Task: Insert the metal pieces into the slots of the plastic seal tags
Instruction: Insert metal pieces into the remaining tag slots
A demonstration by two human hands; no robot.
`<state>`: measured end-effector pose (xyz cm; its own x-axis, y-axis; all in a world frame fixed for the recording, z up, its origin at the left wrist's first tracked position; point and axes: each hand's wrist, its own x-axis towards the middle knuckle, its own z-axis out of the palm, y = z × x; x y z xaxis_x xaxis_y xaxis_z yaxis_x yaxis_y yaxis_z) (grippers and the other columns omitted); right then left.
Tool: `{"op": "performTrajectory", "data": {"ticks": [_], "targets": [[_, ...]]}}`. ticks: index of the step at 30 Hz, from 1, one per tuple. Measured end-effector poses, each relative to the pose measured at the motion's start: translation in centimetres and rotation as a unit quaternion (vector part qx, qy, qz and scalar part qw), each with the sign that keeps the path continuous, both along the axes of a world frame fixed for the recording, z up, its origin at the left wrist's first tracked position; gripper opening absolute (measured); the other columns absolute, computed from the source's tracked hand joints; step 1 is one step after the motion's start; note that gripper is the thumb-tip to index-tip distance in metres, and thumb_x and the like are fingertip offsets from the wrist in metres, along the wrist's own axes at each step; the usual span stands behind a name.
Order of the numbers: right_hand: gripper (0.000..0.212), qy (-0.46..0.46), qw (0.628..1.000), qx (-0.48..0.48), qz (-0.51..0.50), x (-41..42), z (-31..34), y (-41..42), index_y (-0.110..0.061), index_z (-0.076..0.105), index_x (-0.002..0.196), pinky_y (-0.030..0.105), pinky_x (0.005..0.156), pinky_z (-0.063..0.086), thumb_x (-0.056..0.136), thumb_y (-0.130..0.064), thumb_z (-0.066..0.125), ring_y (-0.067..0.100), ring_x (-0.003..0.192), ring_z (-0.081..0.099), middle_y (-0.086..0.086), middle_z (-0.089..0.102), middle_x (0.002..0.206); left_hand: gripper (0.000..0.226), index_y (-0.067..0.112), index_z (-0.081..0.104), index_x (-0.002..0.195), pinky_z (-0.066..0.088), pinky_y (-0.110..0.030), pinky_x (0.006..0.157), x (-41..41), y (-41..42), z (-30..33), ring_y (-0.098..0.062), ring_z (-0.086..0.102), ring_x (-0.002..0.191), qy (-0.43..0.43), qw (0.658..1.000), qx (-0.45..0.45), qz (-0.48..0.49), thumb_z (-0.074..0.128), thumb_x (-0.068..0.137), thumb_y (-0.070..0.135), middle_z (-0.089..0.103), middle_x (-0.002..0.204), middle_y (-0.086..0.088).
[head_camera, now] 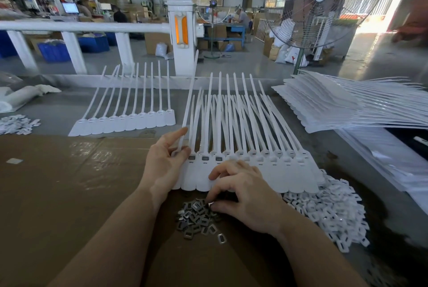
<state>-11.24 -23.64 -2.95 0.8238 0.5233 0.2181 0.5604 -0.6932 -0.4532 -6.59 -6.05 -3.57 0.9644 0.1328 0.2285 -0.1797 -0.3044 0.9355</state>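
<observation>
- Head view puts a row of white seal tags [252, 171] in front of me on brown cardboard [69, 194]; I use that row as my landmark.
- Three slots at the row's left end [205, 158] look dark, so I judge them filled; the slots to their right look pale and still need metal.
- Left hand [165, 161] grips the strap of the leftmost tag, thumb and fingers curled round it.
- Right hand [240, 196] reaches into the pile of metal pieces [196, 219] just below the row, fingertips pinching at one; I cannot tell if it is lifted.
- White plastic bits [331, 208] are heaped at the row's lower right, touching it.
- Another tag row [125, 122] lies beyond to the left, and stacked tags [347, 103] to the right.
- Nothing blocks the open slots.
</observation>
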Motion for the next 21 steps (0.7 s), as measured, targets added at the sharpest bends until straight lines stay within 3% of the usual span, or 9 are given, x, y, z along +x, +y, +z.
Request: {"op": "performTrajectory", "data": {"ticks": [4,6,10,13,15,21], "targets": [[0.003,0.019,0.999,0.026,-0.004,0.0,0.2,-0.1,-0.031,0.069,0.082,0.026,0.096,0.022,0.08,-0.03,0.07,-0.002,0.111,0.034,-0.023,0.047,0.107,0.043,0.032,0.056,0.124,0.049,-0.04,0.094,-0.1,-0.1,0.0,-0.019,0.061,0.092,-0.003,1.0,-0.007,-0.002,0.062,0.089,0.007,0.063,0.114,-0.008],[0.004,0.043,0.996,0.081,-0.013,0.0,0.3,-0.1,-0.027,0.069,0.079,0.025,0.094,0.031,0.079,-0.024,0.072,-0.003,0.102,0.045,-0.02,0.055,0.099,0.044,0.031,0.056,0.125,0.05,-0.037,0.094,-0.1,0.0,0.0,-0.016,0.061,0.093,-0.005,1.0,-0.006,-0.003,0.062,0.089,0.007,0.063,0.115,-0.007],[0.011,0.064,0.965,0.243,-0.071,-0.2,0.7,-0.2,-0.023,0.069,0.077,0.012,0.072,0.044,0.079,-0.012,0.071,-0.004,0.074,0.057,-0.014,0.064,0.075,0.044,0.029,0.056,0.126,0.048,-0.014,0.084,0.0,0.2,-0.1,-0.006,0.06,0.095,-0.005,1.0,-0.009,-0.012,0.062,0.089,0.007,0.06,0.12,0.001],[0.012,0.049,0.942,0.308,-0.124,0.1,0.7,-0.4,-0.02,0.07,0.077,0.014,0.073,0.049,0.079,-0.008,0.071,0.001,0.075,0.061,-0.009,0.068,0.074,0.044,0.029,0.056,0.126,0.047,-0.021,0.094,0.1,0.1,-0.2,-0.009,0.058,0.104,-0.003,1.0,-0.019,-0.016,0.062,0.088,0.006,0.059,0.123,0.002],[0.011,0.035,0.936,0.31,-0.16,0.4,0.8,-0.6,-0.018,0.071,0.079,0.016,0.073,0.05,0.079,-0.007,0.071,0.003,0.075,0.062,-0.007,0.068,0.075,0.044,0.032,0.057,0.123,0.045,-0.029,0.099,0.1,0.1,-0.2,-0.013,0.057,0.107,0.002,1.0,-0.026,-0.016,0.062,0.088,0.006,0.059,0.123,-0.001],[0.006,0.006,0.927,0.274,-0.256,1.8,1.3,-1.6,-0.017,0.071,0.077,0.016,0.07,0.05,0.078,-0.011,0.073,0.007,0.074,0.063,-0.005,0.068,0.074,0.044,0.034,0.057,0.122,0.047,-0.021,0.09,0.2,0.2,-0.3,-0.01,0.059,0.102,0.009,0.999,-0.036,-0.02,0.062,0.088,0.006,0.06,0.12,-0.003]]}}
